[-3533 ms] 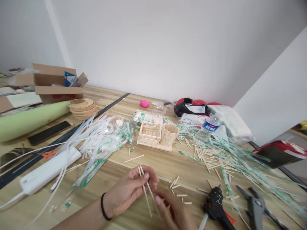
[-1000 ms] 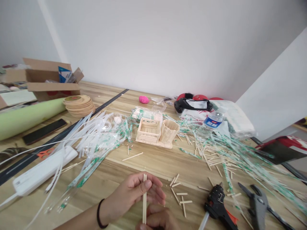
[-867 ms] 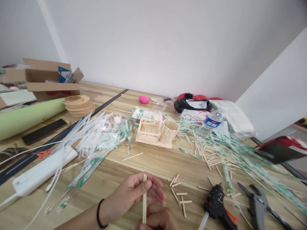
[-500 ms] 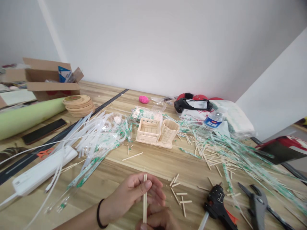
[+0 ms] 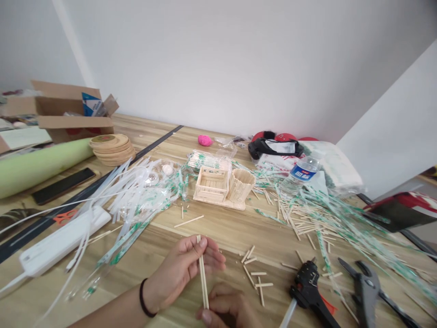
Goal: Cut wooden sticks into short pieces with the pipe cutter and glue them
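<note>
Two pale wooden sticks (image 5: pixel 203 278) lie side by side, nearly upright in the view, between my hands. My left hand (image 5: pixel 191 262), with a black band at the wrist, pinches their upper part between thumb and fingers. The fingertips of my right hand (image 5: pixel 227 310) close on their lower end at the bottom edge. Beyond the hands stands a small stick-built piece: a square open box (image 5: pixel 212 184) joined to a round cup (image 5: pixel 241 186) on one base. Short cut sticks (image 5: pixel 259 284) lie right of my hands.
A black glue gun (image 5: pixel 307 284) and grey pliers (image 5: pixel 368 291) lie at the right, below a scattered stick pile (image 5: pixel 307 218) and plastic strips. A water bottle (image 5: pixel 302 173) is behind. Left are a white power strip (image 5: pixel 64 241), glue sticks (image 5: pixel 126 187), a phone (image 5: pixel 64 186) and a cardboard box (image 5: pixel 75 122).
My left hand has moved slightly up and left with the upper end of the sticks. The sticks now lean a little to the left, and more of their length shows.
</note>
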The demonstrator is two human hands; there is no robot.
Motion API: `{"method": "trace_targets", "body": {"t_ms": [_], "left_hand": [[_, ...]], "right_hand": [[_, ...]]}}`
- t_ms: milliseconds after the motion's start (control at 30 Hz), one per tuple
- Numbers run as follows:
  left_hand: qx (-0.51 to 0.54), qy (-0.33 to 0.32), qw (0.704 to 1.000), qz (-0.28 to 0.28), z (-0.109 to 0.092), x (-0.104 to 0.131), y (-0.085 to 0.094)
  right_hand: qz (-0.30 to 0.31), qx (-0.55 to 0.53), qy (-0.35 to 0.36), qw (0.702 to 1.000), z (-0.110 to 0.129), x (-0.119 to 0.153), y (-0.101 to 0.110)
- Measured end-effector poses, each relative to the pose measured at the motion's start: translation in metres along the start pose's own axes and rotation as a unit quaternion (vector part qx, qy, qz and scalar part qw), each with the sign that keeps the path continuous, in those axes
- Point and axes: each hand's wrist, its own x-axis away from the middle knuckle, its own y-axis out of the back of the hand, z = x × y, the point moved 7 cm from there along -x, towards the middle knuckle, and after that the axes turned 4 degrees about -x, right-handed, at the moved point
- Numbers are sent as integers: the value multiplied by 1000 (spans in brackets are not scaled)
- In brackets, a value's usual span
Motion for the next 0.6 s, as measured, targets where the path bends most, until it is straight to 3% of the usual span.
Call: {"method": "trace_targets", "body": {"t_ms": [133,267,400,600], "left_hand": [[70,-7,992,-103,-1,-6,24],[113,-16,978,-176,-2,-8,39],[129,-27,970,-205,-4,-7,42],[132,-36,969,-203,-5,-8,42]], "right_hand": [[9,8,-16,1000,12,-1,6],[-61,11,-31,998,19,-2,17],[-38,24,-73,996,12,-4,10],[-36,27,-110,993,9,-6,10]]}}
